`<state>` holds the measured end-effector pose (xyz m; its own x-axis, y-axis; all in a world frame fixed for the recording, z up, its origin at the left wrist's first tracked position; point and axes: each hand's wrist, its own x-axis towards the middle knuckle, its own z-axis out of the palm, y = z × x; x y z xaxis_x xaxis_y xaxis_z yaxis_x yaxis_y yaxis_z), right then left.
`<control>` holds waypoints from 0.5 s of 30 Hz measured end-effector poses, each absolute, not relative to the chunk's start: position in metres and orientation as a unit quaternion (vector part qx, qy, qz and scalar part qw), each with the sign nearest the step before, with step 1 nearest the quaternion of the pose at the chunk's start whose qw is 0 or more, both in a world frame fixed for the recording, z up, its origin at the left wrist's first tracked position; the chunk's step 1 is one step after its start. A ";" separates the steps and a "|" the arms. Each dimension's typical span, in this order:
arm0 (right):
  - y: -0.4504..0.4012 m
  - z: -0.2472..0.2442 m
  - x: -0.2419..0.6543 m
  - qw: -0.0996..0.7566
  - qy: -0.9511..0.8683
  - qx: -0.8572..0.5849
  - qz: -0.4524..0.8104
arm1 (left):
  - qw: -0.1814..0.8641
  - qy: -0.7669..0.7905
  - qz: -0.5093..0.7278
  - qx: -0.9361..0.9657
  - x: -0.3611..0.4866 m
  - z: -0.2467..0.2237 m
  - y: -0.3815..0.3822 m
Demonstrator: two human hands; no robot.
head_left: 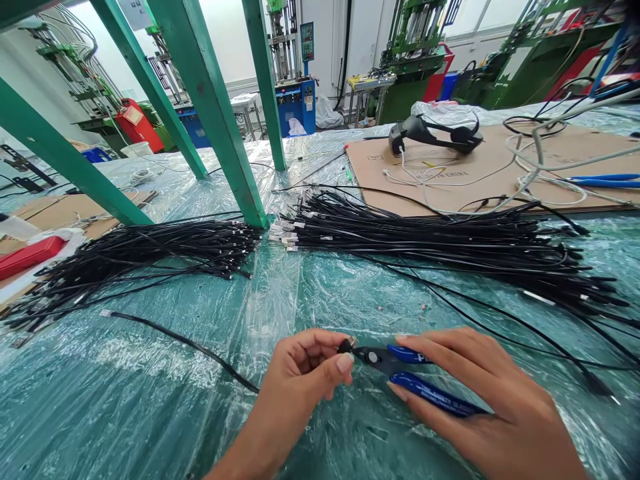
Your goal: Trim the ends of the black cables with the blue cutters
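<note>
My left hand pinches the end of a black cable between thumb and fingers. The cable runs out behind the hand to the left and ends in a pale connector on the table. A small black tip with a coppery bit shows at my left fingertips. In my right hand are blue-handled flush cutters, fingers on one handle and thumb on the other. The cutters' dark jaws point left and reach the cable end; whether they touch it I cannot tell.
Two bundles of black cables, left and right, lie across the plastic-covered table. Green metal posts rise behind. A black headset and white cords rest on cardboard. Green machines stand farther back.
</note>
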<state>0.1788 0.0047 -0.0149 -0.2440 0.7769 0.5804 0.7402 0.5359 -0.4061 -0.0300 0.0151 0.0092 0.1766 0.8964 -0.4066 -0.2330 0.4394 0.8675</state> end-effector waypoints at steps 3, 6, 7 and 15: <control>0.005 -0.013 0.178 0.400 -0.786 -0.471 0.019 | 0.678 0.498 0.421 0.339 -0.031 0.008 0.014; 0.006 -0.013 0.176 0.394 -0.784 -0.480 0.008 | 0.656 0.510 0.435 0.345 -0.030 0.009 0.014; 0.006 -0.013 0.176 0.390 -0.783 -0.485 0.004 | 0.653 0.512 0.438 0.346 -0.030 0.010 0.014; 0.006 -0.015 0.174 0.381 -0.788 -0.483 -0.002 | 0.654 0.523 0.439 0.325 -0.028 0.014 0.011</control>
<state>0.1744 0.0058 -0.0154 -0.2429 0.7607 0.6020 0.7633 0.5329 -0.3653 -0.0281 0.0113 0.0139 0.0683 0.9145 -0.3987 -0.2338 0.4032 0.8847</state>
